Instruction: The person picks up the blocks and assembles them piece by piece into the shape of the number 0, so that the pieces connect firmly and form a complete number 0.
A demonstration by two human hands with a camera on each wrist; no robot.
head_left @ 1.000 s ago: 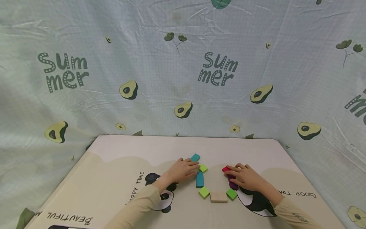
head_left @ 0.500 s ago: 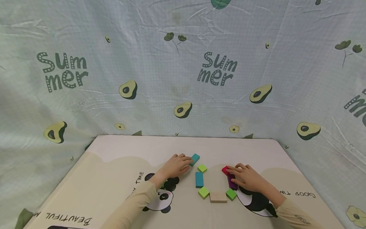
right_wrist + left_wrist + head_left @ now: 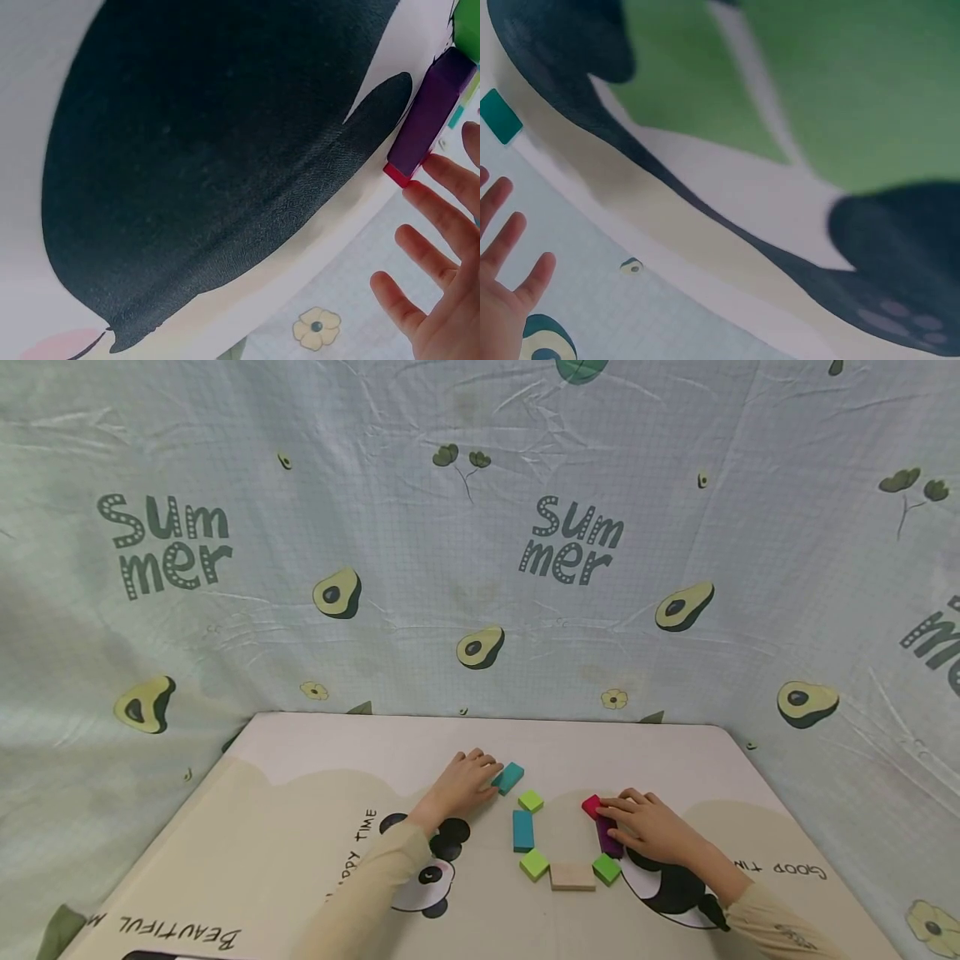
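Observation:
My left hand (image 3: 463,783) is beside a teal block (image 3: 509,778) that lies slanted on the table; its fingertips are at the block's left end, and I cannot tell whether they touch it. The left wrist view shows these fingers (image 3: 502,244) spread, apart from the teal block (image 3: 500,116). On the other side, my right hand (image 3: 651,827) has its fingers extended over a red block (image 3: 591,807) and a purple block (image 3: 608,837). In the right wrist view, fingertips (image 3: 417,193) touch the end where the red block (image 3: 397,175) meets the purple one (image 3: 426,112).
A blue block (image 3: 522,831), a lime block (image 3: 531,801), another lime block (image 3: 535,865), a plain wood block (image 3: 573,877) and a green block (image 3: 607,868) form an open curve between the hands. The printed table (image 3: 300,810) meets a patterned cloth (image 3: 405,568) behind.
My left hand has drawn back to the left from the lime and blue blocks, then shifted slightly toward the far edge, uncovering more of the teal block. The right hand stays nearly still.

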